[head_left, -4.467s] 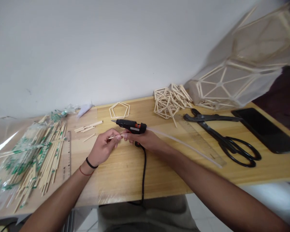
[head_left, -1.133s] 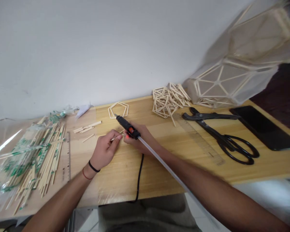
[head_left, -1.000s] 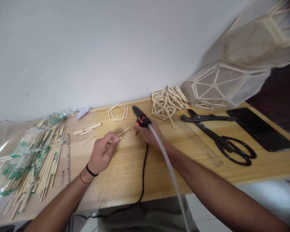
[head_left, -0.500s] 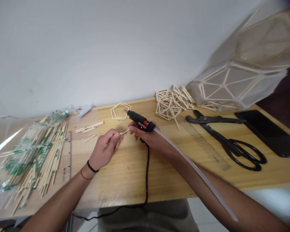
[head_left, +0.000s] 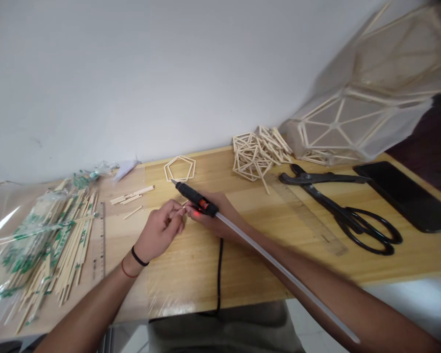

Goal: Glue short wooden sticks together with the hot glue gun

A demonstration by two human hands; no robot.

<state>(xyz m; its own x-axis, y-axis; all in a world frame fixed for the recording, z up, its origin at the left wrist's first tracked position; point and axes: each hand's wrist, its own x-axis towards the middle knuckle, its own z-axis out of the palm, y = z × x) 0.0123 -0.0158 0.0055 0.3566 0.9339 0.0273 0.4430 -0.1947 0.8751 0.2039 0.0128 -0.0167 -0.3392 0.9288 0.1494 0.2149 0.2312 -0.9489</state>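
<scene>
Left grip (head_left: 157, 231) pinches a thin stick (head_left: 184, 202); right grip (head_left: 222, 220) wraps around a glue gun (head_left: 193, 196). The plastic wrapper (head_left: 21, 262) bears green print, too blurred to read.

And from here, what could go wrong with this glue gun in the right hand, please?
Burn: a red light glows on the glue gun held in the right hand, so its nozzle may be hot, and the left hand is close by, pinching a thin stick.
Drip: the nozzle sits near the pentagon frames in this view; glue might fall onto them.
Snag: the black cord runs over the table's front edge and could catch.
</scene>
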